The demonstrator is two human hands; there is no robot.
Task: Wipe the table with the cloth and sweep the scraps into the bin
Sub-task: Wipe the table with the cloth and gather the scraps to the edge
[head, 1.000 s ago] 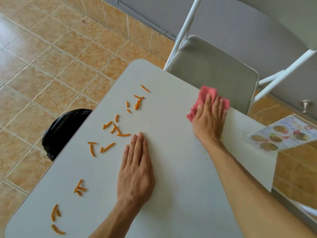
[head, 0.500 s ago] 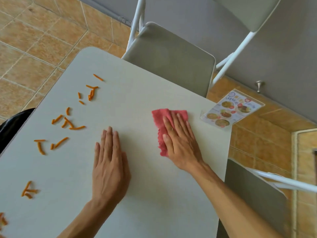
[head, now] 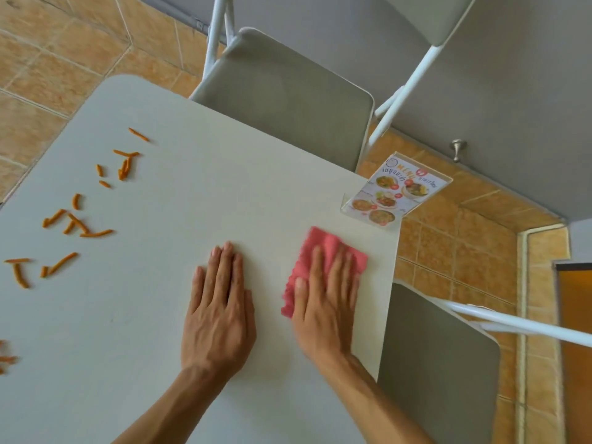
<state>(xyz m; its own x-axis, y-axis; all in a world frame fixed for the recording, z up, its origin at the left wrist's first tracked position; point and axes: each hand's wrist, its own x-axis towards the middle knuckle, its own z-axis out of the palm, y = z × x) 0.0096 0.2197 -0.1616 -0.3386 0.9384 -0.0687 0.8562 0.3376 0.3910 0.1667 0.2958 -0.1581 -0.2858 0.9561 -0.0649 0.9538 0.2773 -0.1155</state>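
Note:
A pink cloth (head: 323, 248) lies on the white table (head: 198, 200) close to its right edge. My right hand (head: 323, 309) presses flat on the cloth, fingers spread over it, and looks motion-blurred. My left hand (head: 219, 306) rests flat on the bare tabletop just left of the cloth, fingers together, holding nothing. Several orange scraps (head: 77, 219) are scattered across the left part of the table. The bin is out of view.
A clear menu stand (head: 395, 192) sits at the table's far right corner. A grey folding chair (head: 288, 94) stands behind the table and another chair seat (head: 439, 363) is at the right. Tiled floor surrounds the table.
My right hand has drawn the cloth from the table's far edge towards me, then out to the right edge. My left hand stays flat. The black bin has left the view.

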